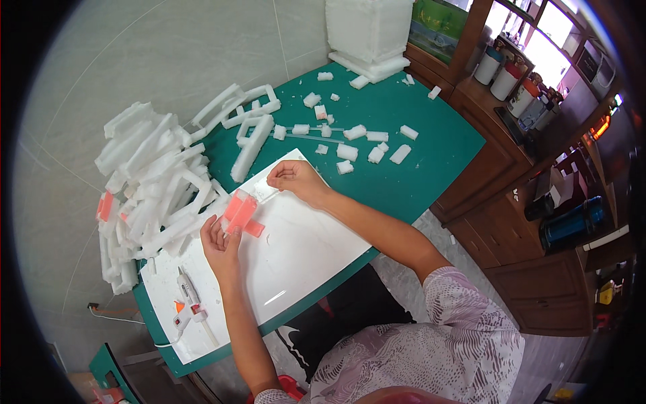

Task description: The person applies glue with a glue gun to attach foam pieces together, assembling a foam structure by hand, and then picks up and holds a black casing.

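My left hand (221,244) holds a pink translucent strip-like piece (240,212) over a white glossy board (296,262) on the green table (417,161). A second pink piece (254,229) lies just below it on the board. My right hand (296,180) rests at the board's far edge, fingers curled and pinching something small and white; I cannot make out what it is. A white hot glue gun (186,303) with orange trigger lies on the board's left end, close to my left forearm.
A big heap of white foam strips (151,182) covers the table's left side, with a pink piece (104,206) in it. Small foam blocks (356,145) are scattered across the far table. A foam stack (369,34) stands behind. A wooden cabinet (511,168) with containers stands on the right.
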The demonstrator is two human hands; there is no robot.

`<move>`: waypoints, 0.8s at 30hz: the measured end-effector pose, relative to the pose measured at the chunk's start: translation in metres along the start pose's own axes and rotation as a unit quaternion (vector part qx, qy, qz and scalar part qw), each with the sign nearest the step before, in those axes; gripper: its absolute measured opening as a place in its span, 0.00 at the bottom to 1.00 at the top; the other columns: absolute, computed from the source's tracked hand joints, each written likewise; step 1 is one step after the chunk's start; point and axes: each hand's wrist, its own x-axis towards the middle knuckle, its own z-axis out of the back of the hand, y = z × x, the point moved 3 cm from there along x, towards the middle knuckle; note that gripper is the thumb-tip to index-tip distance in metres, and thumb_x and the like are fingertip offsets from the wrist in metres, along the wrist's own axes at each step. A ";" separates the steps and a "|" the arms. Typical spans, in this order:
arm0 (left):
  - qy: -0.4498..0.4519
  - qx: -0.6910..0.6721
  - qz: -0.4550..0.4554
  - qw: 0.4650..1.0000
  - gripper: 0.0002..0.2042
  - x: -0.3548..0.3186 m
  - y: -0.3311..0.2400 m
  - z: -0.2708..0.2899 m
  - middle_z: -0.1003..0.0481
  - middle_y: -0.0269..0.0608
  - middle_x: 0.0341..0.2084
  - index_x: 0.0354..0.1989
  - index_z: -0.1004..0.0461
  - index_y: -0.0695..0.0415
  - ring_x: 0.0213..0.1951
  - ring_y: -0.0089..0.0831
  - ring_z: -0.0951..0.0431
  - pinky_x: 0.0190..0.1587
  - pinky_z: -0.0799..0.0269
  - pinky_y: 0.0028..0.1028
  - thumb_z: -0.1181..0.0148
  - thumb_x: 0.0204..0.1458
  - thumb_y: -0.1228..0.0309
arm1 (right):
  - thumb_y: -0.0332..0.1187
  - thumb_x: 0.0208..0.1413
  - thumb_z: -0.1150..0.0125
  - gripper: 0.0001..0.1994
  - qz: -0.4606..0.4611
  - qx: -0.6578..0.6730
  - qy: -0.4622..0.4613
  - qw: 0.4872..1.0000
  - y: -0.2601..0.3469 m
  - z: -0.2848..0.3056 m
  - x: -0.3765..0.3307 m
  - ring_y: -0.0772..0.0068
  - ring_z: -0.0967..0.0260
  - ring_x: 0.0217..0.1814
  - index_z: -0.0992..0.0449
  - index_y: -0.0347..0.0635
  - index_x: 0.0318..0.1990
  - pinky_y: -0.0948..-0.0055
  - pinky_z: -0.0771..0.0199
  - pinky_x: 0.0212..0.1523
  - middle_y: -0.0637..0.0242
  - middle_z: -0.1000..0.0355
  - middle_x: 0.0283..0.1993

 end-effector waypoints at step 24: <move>0.019 -0.023 -0.014 0.999 0.29 -0.002 -0.004 -0.003 0.33 0.48 0.47 0.54 0.41 0.64 0.49 0.30 0.30 0.51 0.34 0.26 0.35 0.42 0.80 | 0.26 0.51 0.38 0.08 0.061 -0.195 0.032 0.978 0.011 -0.021 -0.013 0.85 0.34 0.34 0.23 0.35 0.38 0.84 0.35 0.27 0.69 0.27 0.37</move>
